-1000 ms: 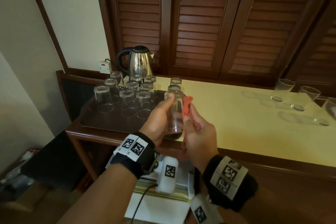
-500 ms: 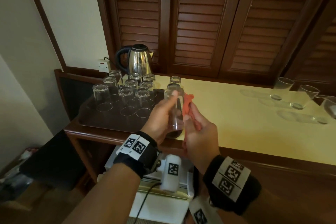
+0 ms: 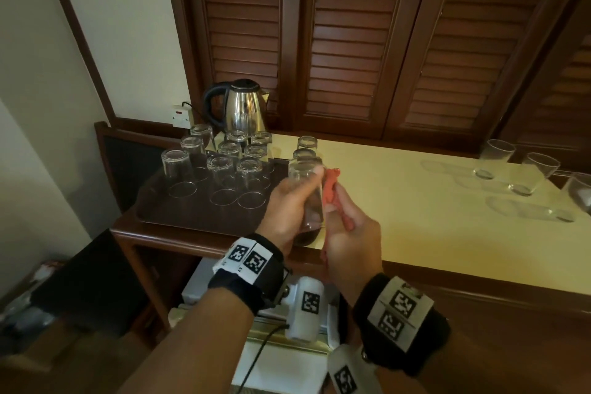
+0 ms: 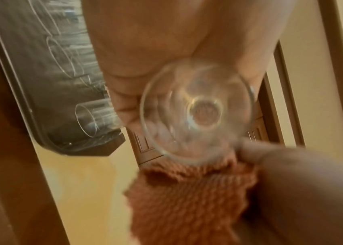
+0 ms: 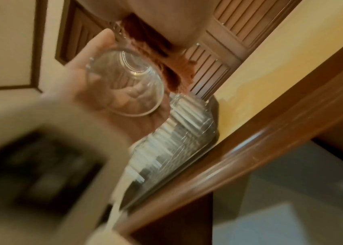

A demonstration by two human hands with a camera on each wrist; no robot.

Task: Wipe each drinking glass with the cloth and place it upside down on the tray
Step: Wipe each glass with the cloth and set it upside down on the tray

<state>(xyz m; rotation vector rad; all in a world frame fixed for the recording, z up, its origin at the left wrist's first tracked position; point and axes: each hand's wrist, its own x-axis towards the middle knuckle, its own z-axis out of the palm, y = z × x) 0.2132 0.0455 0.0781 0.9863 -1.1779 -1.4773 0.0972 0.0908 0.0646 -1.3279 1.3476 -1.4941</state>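
Note:
My left hand (image 3: 292, 198) grips a clear drinking glass (image 3: 308, 195), base up and mouth toward me, above the counter's front edge. The glass's open mouth (image 4: 195, 114) fills the left wrist view and shows again as a ring (image 5: 127, 82) in the right wrist view. My right hand (image 3: 345, 224) holds a red-orange knitted cloth (image 3: 331, 185) against the glass's right side; the cloth (image 4: 187, 190) touches the rim. A dark brown tray (image 3: 153, 211) to the left carries several glasses standing upside down (image 3: 224, 169).
A steel kettle (image 3: 243, 105) stands behind the tray by a wall socket. Three upright glasses (image 3: 497, 153) stand at the far right of the yellow countertop (image 3: 415, 201). Two upside-down glasses (image 3: 307, 145) stand at the tray's right end. A white appliance sits below the counter.
The glass and both hands stay almost in place; the cloth has shifted slightly along the glass's side. The head view has tilted a little.

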